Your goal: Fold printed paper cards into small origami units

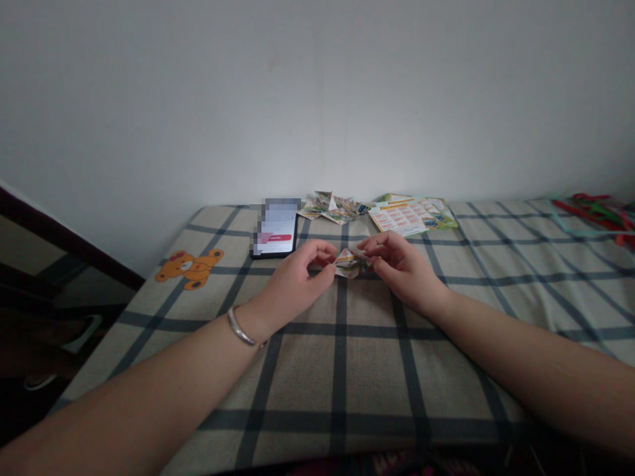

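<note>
A: Item one?
B: Folded paper piece (352, 262), printed, faceted; located in the grip, between both hands, just above the cloth.
A: Grip state?
B: Left hand (302, 268): thumb and fingers closed on its near-left edge. Right hand (401, 268): likewise, right edge.
A: Step in hand?
B: Judged as shaping or adjusting folds. Next move appears to call for light, even fingertip pressure, one side steadied while the other works.
A: Pose?
B: Forearms converging from both lower corners; palms inward, fingers curled, wrists low over the checked tablecloth (297, 377).
A: Surroundings?
B: Beyond the grip: heap of folded pieces (336, 210). Beyond, to its right: printed sheets (401, 218). Beyond, to its left: phone (278, 235), screen lit.
</note>
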Action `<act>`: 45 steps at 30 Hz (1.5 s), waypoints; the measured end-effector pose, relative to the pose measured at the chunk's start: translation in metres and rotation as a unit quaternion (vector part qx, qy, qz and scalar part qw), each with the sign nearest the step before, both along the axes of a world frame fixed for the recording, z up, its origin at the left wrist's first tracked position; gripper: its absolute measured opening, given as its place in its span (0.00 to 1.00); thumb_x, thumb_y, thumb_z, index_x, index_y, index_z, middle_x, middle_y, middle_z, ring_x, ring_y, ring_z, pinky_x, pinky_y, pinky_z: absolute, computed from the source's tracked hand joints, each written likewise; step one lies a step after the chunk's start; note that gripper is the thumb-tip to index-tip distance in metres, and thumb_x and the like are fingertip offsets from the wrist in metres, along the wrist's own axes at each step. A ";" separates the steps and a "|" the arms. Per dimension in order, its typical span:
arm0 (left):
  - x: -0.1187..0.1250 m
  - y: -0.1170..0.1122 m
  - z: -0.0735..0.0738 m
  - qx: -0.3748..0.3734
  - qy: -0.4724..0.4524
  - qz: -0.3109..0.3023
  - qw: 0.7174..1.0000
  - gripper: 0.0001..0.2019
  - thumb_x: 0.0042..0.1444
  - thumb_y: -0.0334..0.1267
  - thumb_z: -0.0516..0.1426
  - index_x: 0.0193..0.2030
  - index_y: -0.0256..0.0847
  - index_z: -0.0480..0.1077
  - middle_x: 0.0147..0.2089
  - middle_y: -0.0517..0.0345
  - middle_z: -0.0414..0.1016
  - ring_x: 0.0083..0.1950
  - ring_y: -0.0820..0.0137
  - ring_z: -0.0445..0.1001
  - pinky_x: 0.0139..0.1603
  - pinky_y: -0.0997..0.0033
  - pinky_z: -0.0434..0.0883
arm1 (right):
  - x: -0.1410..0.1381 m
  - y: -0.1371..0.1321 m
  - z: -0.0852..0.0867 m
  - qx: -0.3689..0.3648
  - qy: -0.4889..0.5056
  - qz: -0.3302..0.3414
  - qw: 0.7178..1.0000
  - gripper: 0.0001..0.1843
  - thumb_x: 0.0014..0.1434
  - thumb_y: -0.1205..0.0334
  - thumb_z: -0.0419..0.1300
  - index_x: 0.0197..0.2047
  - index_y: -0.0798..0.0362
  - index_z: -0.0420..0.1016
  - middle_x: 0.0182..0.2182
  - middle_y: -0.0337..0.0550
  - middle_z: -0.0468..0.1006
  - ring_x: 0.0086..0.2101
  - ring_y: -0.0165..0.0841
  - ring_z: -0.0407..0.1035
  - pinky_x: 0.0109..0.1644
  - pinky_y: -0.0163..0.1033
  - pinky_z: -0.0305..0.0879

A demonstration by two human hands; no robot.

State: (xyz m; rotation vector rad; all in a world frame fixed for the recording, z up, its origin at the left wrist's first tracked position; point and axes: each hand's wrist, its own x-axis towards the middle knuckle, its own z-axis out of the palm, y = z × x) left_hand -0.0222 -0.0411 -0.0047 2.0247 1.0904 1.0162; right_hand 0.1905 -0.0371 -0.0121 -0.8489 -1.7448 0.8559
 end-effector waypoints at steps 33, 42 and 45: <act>0.004 -0.006 0.003 0.078 0.117 -0.002 0.990 0.05 0.58 0.37 0.56 0.41 0.41 0.69 0.39 0.58 0.77 0.44 0.67 0.76 0.48 0.62 0.71 | -0.007 -0.014 0.016 0.248 -0.401 -0.080 0.878 0.03 0.55 0.64 0.62 0.35 0.52 0.76 0.47 0.47 0.77 0.45 0.42 0.69 0.49 0.48 0.67; 0.004 -0.009 0.009 0.121 0.161 -0.009 0.980 0.04 0.57 0.34 0.57 0.38 0.41 0.71 0.39 0.59 0.77 0.46 0.66 0.72 0.51 0.61 0.68 | -0.008 -0.009 0.015 0.245 -0.356 -0.043 0.901 0.02 0.56 0.66 0.64 0.31 0.53 0.77 0.40 0.43 0.77 0.41 0.36 0.68 0.47 0.43 0.65; 0.004 -0.008 0.008 0.125 0.164 -0.010 0.978 0.04 0.57 0.34 0.57 0.39 0.41 0.71 0.39 0.59 0.77 0.45 0.67 0.72 0.51 0.61 0.68 | -0.008 -0.009 0.014 0.242 -0.354 -0.049 0.902 0.01 0.55 0.67 0.64 0.31 0.52 0.77 0.40 0.43 0.77 0.41 0.37 0.68 0.47 0.43 0.65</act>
